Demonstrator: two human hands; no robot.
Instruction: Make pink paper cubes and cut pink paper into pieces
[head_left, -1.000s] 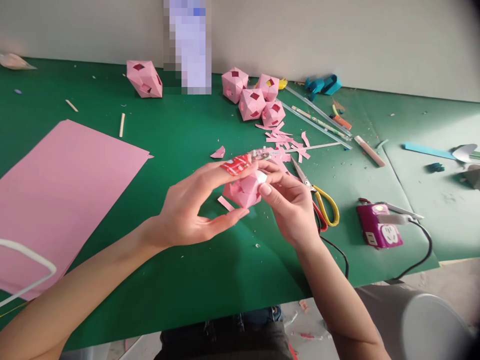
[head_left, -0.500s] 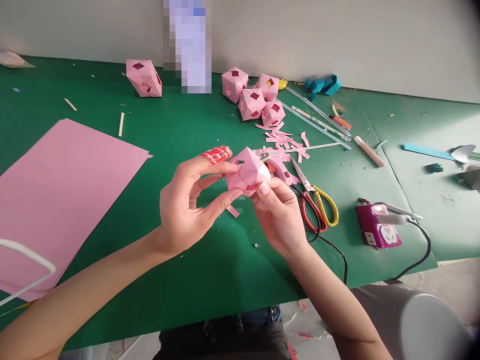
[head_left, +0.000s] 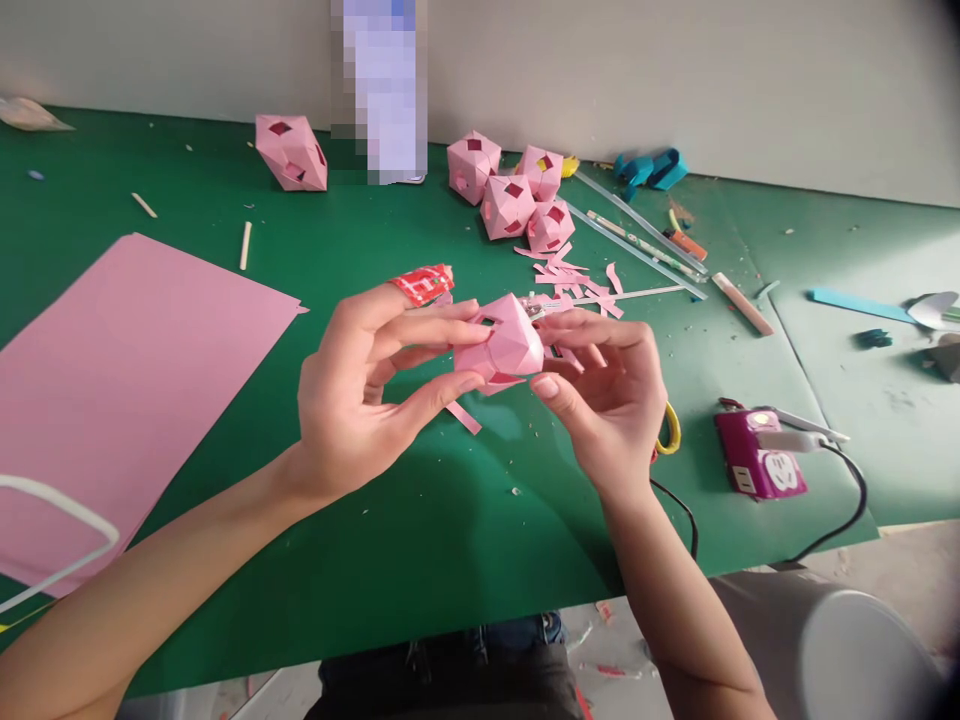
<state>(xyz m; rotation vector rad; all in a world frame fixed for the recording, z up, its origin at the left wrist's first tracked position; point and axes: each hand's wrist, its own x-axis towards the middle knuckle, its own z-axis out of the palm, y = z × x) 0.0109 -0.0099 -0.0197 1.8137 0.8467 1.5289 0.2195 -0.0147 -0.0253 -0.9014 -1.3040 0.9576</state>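
Head view is showing me the pink paper shape [head_left: 514,345] between both hands: the left hand [head_left: 349,395], nearer, is pinching it from the left. I am finding no clear long axis. The right hand [head_left: 621,400] is holding thumb and fingers apart beside it. I am reading no words on the red wrap [head_left: 422,285] or purple block [head_left: 739,450].

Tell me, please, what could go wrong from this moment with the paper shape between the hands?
1. The left hand pinches the pink paper shape between thumb and fingers; too much pressure might dent it.
2. A yellow handle loop shows just beside the right hand, which could bump it.
3. A black cord runs near the right forearm and might get snagged.
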